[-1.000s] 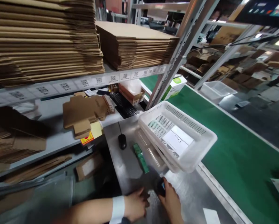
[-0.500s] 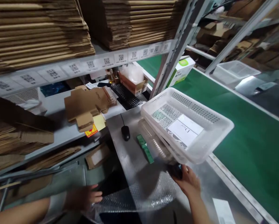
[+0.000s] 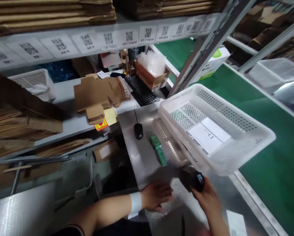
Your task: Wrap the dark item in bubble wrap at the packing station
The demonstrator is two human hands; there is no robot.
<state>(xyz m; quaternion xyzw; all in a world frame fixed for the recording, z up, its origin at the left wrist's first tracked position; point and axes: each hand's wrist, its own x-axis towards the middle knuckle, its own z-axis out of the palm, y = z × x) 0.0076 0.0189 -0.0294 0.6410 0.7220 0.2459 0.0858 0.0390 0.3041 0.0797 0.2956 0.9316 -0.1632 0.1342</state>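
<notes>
Steel worktop (image 3: 147,154) beside a green conveyor (image 3: 265,157), cardboard shelving behind. Left hand (image 3: 157,196) lies flat, fingers apart, on bubble wrap (image 3: 173,203) at the near edge. Right hand (image 3: 207,198) is clamped on a dark scanner (image 3: 193,180) just below the white basket (image 3: 235,157).

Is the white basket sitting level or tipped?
Tipped. The white basket leans on the baskets under it, its far-right corner jutting over the green belt.
</notes>
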